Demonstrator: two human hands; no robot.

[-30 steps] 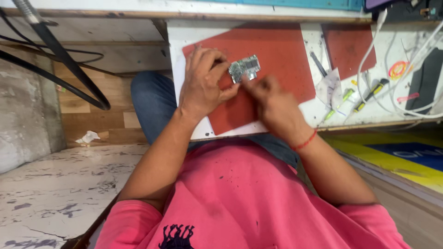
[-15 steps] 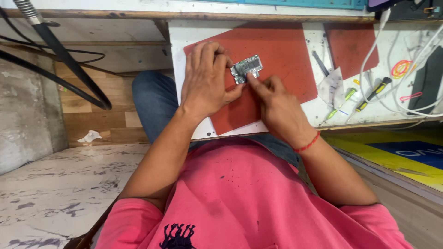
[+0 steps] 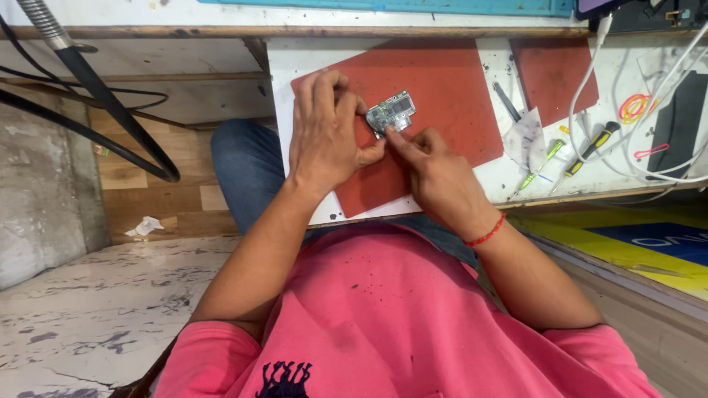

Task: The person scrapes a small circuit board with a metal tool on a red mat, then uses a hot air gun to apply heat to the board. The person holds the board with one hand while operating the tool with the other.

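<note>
On the white worktop [image 3: 295, 96] lies a big red mat [image 3: 457, 96], and most of the work sits on top of it. A second, smaller red mat [image 3: 549, 74] lies farther to the right. White cables [image 3: 590, 96] run down across that side of the worktop. Close to them lie two screwdrivers with yellow and black handles [image 3: 590, 147] and one thin green one [image 3: 542, 163]. A pair of tweezers [image 3: 507, 102] rests by the edge of the big mat.

The left hand [image 3: 324, 140] is over the big red mat. Its fingers [image 3: 346, 99] are curled and pinch the left end of a small circuit board [image 3: 391, 113]. The board is held just above the mat, tilted a little. The right hand [image 3: 439, 173] comes in from below. Its pointing finger and thumb are pressed together at the lower edge of the board, as if picking at a tiny part there. What sits under the fingertips is too small to see.

The board is bare, with no case or cover around it, so the opening-up part looks done. No tool is in either hand. I think the careful work on the board itself is only partway along.
</note>
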